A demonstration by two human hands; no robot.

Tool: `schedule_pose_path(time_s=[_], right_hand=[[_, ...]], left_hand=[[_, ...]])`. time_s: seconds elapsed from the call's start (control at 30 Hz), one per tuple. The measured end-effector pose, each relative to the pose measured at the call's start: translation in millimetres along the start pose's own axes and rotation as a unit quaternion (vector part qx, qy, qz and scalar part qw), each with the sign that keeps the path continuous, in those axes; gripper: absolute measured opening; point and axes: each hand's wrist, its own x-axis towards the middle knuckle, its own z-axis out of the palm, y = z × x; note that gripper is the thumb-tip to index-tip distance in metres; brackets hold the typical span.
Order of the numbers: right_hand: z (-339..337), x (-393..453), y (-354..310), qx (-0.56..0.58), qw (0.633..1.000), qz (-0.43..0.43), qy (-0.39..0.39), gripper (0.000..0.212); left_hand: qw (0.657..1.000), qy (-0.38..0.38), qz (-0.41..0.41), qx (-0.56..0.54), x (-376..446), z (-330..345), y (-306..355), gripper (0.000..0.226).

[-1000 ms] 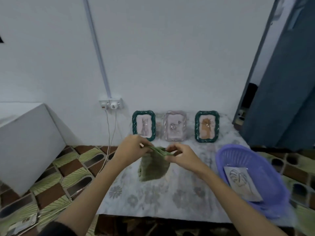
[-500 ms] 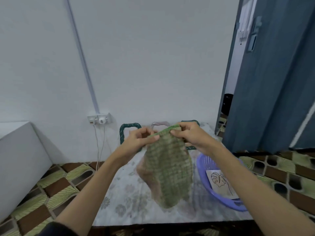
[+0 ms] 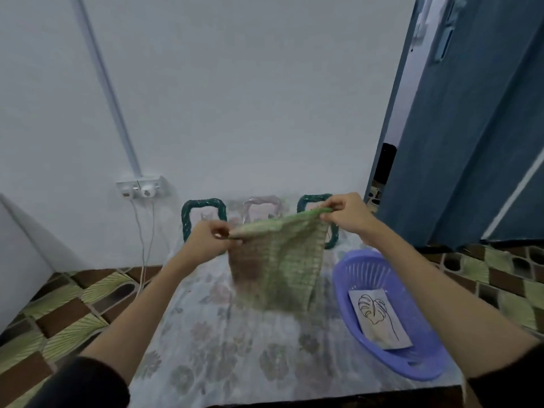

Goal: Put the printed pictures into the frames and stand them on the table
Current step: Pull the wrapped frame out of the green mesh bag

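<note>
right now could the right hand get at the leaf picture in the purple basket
Probably not yet: the right hand and left hand both pinch the green cloth. The leaf picture lies uncovered in the purple basket.

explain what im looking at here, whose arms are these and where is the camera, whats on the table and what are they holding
There is no machine here: these are a person's own two arms, filmed by one wide-angle camera worn on their head, looking forward and down. That is why the arms reach in from the bottom of the picture.

The left hand and the right hand each pinch a top corner of a green woven cloth, holding it stretched out in the air above the table, which has a flowered cover.

At the back, against the wall, stand three picture frames: a green one, a pale one in the middle, and another green one, all partly hidden by the cloth or the hands. On the right sits a purple basket holding a printed leaf picture, not yet framed.
</note>
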Motion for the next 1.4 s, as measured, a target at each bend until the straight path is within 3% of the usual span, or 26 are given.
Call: schedule_pose_path(time_s=[0.13, 0.23, 0.37, 0.5, 0.57, 0.67, 0.83, 0.9, 0.97, 1.07, 1.13, 1.27, 1.4], right_hand=[[6.8, 32.6, -0.5, 0.044, 0.996, -0.027, 0.073, 0.014], [17.2, 34.2, 11.3, 0.023, 0.996, -0.059, 0.069, 0.017], [51.1, 2.5, 63.7, -0.099, 0.993, -0.066, -0.024, 0.015], [102.7, -44.4, 127.4, -0.225, 0.965, -0.02, -0.135, 0.022], [122.4, -67.2, 149.7, -0.288, 0.938, -0.006, -0.193, 0.024], [141.9, -93.8, 173.2, -0.376, 0.89, -0.04, -0.253, 0.029], [142.8, -105.5, 177.8, -0.413, 0.862, -0.052, -0.289, 0.029], [136.7, -90.8, 167.7, -0.381, 0.865, -0.022, -0.327, 0.037], [131.5, -63.5, 153.5, -0.325, 0.89, -0.005, -0.32, 0.045], [128.9, -9.0, 132.0, -0.223, 0.95, 0.005, -0.218, 0.043], [129.8, 28.9, 120.6, -0.178, 0.971, 0.021, -0.16, 0.046], [140.1, 102.0, 117.9, -0.065, 0.986, 0.097, -0.119, 0.058], [158.6, 157.2, 139.1, -0.005, 0.983, 0.148, -0.106, 0.083]], left_hand=[[0.994, 0.093, 0.049, -0.034, 42.0, -0.1, 5.2, 0.031], [0.994, 0.071, 0.08, 0.014, 45.9, -2.3, -11.6, 0.028], [0.982, -0.004, 0.079, 0.17, 11.4, 18.8, -72.1, 0.006], [0.95, -0.118, 0.017, 0.289, -45.2, 59.1, -142.1, 0.008], [0.932, -0.179, 0.012, 0.315, -70.4, 73.8, -167.4, 0.014], [0.924, -0.192, 0.028, 0.33, -97.1, 81.2, -185.3, 0.019], [0.913, -0.234, 0.028, 0.332, -102.5, 73.7, -185.1, 0.025], [0.912, -0.239, 0.017, 0.334, -88.0, 66.7, -178.2, 0.023], [0.928, -0.216, 0.008, 0.305, -63.8, 59.2, -164.3, 0.022], [0.957, -0.145, -0.012, 0.249, -14.4, 52.6, -139.2, 0.023], [0.971, -0.108, -0.042, 0.21, 23.9, 53.5, -130.3, 0.03], [0.985, -0.054, -0.109, 0.125, 98.0, 66.1, -125.2, 0.057], [0.989, -0.01, -0.144, 0.039, 154.4, 87.8, -130.9, 0.063]])
